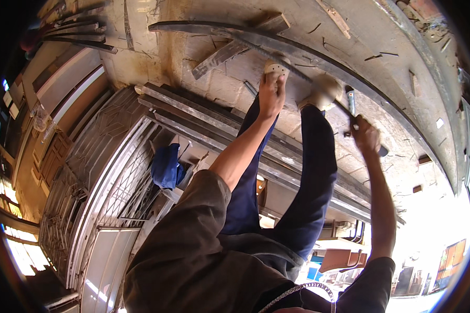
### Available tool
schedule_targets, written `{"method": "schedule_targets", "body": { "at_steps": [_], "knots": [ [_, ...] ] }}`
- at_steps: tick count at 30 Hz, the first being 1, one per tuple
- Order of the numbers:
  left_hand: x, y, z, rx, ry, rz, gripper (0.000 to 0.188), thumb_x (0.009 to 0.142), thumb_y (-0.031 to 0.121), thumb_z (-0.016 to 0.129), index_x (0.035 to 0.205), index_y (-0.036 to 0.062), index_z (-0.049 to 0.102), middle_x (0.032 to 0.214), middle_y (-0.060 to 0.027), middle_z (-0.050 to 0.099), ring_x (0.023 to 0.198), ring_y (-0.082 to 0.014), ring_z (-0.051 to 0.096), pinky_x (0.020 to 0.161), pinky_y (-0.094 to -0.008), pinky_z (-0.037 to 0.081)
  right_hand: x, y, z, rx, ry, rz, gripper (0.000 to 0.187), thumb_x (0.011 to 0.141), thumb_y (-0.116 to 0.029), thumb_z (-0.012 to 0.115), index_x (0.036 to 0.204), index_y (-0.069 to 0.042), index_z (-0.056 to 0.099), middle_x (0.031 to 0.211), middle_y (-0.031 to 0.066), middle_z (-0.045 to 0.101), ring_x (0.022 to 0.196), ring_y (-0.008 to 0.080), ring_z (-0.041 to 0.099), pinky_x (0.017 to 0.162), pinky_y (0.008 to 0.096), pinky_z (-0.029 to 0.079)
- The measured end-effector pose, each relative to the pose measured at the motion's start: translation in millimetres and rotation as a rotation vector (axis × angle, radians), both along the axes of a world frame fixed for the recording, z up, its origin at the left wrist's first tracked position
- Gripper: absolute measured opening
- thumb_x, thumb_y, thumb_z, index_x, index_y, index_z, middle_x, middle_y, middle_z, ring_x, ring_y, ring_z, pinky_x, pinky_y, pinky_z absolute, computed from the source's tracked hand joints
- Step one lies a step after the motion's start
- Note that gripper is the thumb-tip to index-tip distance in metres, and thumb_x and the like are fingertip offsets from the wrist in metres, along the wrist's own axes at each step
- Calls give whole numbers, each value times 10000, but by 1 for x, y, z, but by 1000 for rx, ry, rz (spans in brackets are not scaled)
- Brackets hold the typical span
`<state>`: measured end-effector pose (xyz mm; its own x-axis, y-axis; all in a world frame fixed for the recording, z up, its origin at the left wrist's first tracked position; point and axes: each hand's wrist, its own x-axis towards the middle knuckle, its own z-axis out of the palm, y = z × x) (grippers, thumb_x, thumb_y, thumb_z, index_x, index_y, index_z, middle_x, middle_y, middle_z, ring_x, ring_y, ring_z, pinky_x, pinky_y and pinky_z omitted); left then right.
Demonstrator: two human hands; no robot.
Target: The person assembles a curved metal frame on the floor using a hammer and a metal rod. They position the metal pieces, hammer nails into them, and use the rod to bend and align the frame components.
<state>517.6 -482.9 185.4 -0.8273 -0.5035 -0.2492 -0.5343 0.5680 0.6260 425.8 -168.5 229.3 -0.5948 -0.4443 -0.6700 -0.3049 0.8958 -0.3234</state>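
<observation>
My right hand (366,134) is wrapped round a dark, slim tool. Its black end (383,151) sticks out below the fist, and its shaft (342,108) runs toward my right shoe, where blur hides its kind. Beside that fist a short blue-and-white tool (351,100) lies on the floor. My left hand (272,96) is closed in front of my left shoe (277,67); whatever may be inside its curled fingers is hidden. A long dark bar (263,52) passes along the toes of both shoes, close to the left hand.
A long curved metal beam (214,25) lies beyond my feet, over a short flat piece (240,46). Long metal bars (209,122) run across behind my legs. Metal grilles (102,141) and a blue cloth (167,166) are at left. Scraps (373,57) litter the floor.
</observation>
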Motion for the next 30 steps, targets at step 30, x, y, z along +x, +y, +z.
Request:
{"method": "schedule_targets", "body": {
  "at_steps": [30],
  "knots": [
    [80,53,279,542,-544,-109,443,1013,409,440,1100,6,601,963,-90,659,840,-158,627,769,-295,489,169,119,394,625,-429,-797,315,992,-279,427,961,15,536,838,272,656,811,440,655,727,528,518]
  ]
}}
